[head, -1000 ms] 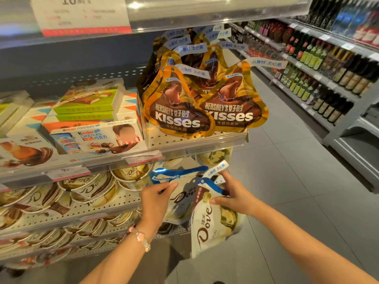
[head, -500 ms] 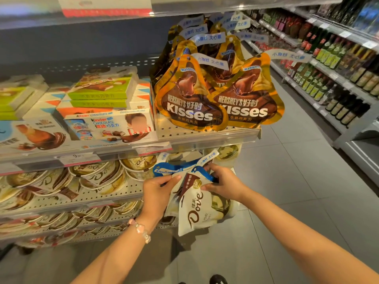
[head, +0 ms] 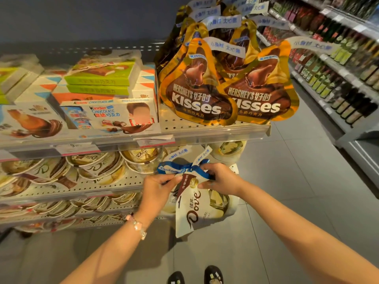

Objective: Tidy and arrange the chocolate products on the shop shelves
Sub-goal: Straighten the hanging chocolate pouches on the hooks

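Note:
A white Dove chocolate bag (head: 194, 214) with a blue top hangs in front of the lower shelf's right end. My left hand (head: 158, 185) pinches the bag's top from the left. My right hand (head: 221, 179) grips the same top from the right. More white Dove bags stand behind it, mostly hidden. Round Dove tubs (head: 98, 167) fill the lower shelf to the left. Gold Hershey's Kisses bags (head: 201, 95) stand on the shelf above, next to Kinder chocolate boxes (head: 110, 113).
The upper shelf's front rail (head: 215, 134) juts out just above my hands. A drinks rack (head: 336, 64) with bottles lines the aisle on the right. Grey floor tiles (head: 287, 181) lie between the two racks.
Both hands have come closer together on the top of the Dove bag, and the bag has shifted in toward the shelf. The camera has tilted down.

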`<state>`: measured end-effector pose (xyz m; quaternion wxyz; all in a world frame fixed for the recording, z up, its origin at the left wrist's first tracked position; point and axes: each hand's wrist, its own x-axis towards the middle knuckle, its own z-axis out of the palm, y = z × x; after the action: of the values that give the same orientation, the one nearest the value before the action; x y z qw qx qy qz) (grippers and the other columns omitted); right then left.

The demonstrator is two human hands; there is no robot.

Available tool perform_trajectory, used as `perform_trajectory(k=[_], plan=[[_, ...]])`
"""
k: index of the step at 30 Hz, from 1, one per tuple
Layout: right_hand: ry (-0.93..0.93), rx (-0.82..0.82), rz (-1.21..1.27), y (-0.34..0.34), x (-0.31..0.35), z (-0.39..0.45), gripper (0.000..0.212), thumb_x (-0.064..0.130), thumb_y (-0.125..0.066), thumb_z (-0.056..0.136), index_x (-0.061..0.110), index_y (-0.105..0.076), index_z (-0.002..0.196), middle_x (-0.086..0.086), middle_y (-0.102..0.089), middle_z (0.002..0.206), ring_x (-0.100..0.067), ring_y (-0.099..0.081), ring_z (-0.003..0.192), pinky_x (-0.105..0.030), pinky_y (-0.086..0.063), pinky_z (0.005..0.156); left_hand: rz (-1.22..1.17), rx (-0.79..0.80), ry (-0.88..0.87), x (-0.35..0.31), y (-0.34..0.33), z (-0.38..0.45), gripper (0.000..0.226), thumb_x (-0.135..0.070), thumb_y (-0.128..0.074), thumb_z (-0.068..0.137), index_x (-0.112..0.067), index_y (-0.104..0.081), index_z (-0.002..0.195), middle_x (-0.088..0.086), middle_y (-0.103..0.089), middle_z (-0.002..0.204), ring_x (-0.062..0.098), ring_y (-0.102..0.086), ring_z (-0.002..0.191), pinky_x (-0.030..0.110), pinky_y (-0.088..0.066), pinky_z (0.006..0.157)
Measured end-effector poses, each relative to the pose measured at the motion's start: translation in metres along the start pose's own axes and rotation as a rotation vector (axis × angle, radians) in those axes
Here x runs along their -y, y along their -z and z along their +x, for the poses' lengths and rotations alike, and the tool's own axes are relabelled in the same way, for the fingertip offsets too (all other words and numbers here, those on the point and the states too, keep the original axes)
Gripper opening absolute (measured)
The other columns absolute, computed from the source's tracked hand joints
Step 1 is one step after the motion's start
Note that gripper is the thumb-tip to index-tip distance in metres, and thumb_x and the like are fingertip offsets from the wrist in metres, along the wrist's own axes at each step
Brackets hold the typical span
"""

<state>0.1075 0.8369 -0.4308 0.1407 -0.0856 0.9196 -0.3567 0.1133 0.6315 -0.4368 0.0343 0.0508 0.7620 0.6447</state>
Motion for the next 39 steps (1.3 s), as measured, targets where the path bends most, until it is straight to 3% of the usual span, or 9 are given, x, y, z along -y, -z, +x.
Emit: perform_trajectory(k=[6,9,12,17,20,27,32,36,39], plan=[[-0.007,-0.114,-0.017,-0.007,0.008,-0.007,0.018,0.028,-0.062,0.088,0.011,-0.066,0.087,-0.005,-0.069,0.090,-0.019,-0.063,0.080,-0.037,-0.054,0.073,0.041,0.006,0.031,0.011,0.009,-0.013,0.033,-0.003,-0.067,0.082,-0.035,-0.073,0.079,-0.013,-0.073,0.076,0.006,-0.069,0.073,0.018,-0.053,0.064],[-0.045,-0.274,0.002,0.001,0.010,-0.010,0.016,0.025,-0.061,0.089,0.016,-0.057,0.076,-0.006,-0.066,0.082,-0.022,-0.060,0.074,-0.037,-0.053,0.068,0.128,-0.012,0.000,0.015,0.022,-0.019,0.016,-0.014,-0.067,0.083,-0.028,-0.073,0.087,-0.015,-0.073,0.078,0.003,-0.069,0.074,0.014,-0.051,0.065],[-0.050,-0.435,-0.011,0.009,0.007,-0.010,0.017,0.023,-0.063,0.088,0.007,-0.063,0.082,-0.008,-0.067,0.083,-0.023,-0.062,0.075,-0.037,-0.053,0.067,0.211,-0.075,-0.003,0.024,0.042,-0.024,0.012,-0.012,-0.066,0.084,-0.016,-0.074,0.092,-0.008,-0.074,0.081,0.003,-0.068,0.078,0.015,-0.052,0.072],[0.032,-0.618,-0.004,0.011,0.011,-0.005,0.016,0.015,-0.067,0.085,0.011,-0.058,0.073,-0.003,-0.060,0.069,-0.022,-0.056,0.061,-0.031,-0.045,0.055,0.286,-0.145,0.069,0.033,0.064,-0.028,0.027,0.000,-0.065,0.082,-0.025,-0.071,0.073,-0.009,-0.071,0.068,0.009,-0.069,0.070,0.023,-0.054,0.068],[0.069,-0.734,-0.020,0.009,0.013,-0.002,0.022,0.009,-0.068,0.083,0.013,-0.054,0.066,0.003,-0.052,0.062,-0.016,-0.047,0.053,-0.024,-0.036,0.049,0.318,-0.165,0.076,0.037,0.071,-0.029,0.036,0.005,-0.066,0.079,-0.029,-0.069,0.067,-0.013,-0.069,0.062,0.006,-0.068,0.066,0.016,-0.053,0.061],[0.076,-0.630,-0.067,-0.002,0.016,0.024,0.018,0.013,-0.067,0.085,0.007,-0.059,0.071,-0.006,-0.057,0.063,-0.013,-0.043,0.056,-0.019,-0.027,0.051,0.313,-0.196,0.112,0.039,0.072,-0.030,0.028,0.003,-0.067,0.078,-0.024,-0.071,0.070,-0.014,-0.069,0.066,-0.002,-0.066,0.068,0.005,-0.046,0.059],[0.015,-0.572,-0.041,-0.012,0.015,0.037,0.018,0.018,-0.061,0.090,0.003,-0.064,0.082,-0.014,-0.067,0.075,-0.027,-0.058,0.066,-0.032,-0.043,0.059,0.299,-0.176,0.149,0.036,0.063,-0.021,0.010,-0.008,-0.067,0.082,-0.013,-0.074,0.077,-0.005,-0.072,0.073,-0.002,-0.065,0.067,0.007,-0.044,0.055],[-0.047,-0.499,-0.031,-0.009,0.018,0.047,0.018,0.022,-0.058,0.092,0.007,-0.068,0.095,-0.013,-0.070,0.091,-0.029,-0.063,0.083,-0.035,-0.049,0.071,0.208,-0.170,0.276,0.032,0.050,-0.011,0.017,-0.028,-0.074,0.077,-0.011,-0.074,0.080,-0.001,-0.073,0.074,0.004,-0.068,0.067,0.018,-0.048,0.056],[-0.041,-0.430,-0.035,-0.002,0.016,0.047,0.019,0.022,-0.060,0.091,0.007,-0.068,0.100,-0.010,-0.070,0.096,-0.025,-0.061,0.085,-0.034,-0.049,0.075,0.082,-0.175,0.384,0.028,0.039,-0.003,0.023,-0.035,-0.078,0.072,-0.013,-0.072,0.078,0.001,-0.074,0.075,0.016,-0.071,0.073,0.036,-0.057,0.070]])
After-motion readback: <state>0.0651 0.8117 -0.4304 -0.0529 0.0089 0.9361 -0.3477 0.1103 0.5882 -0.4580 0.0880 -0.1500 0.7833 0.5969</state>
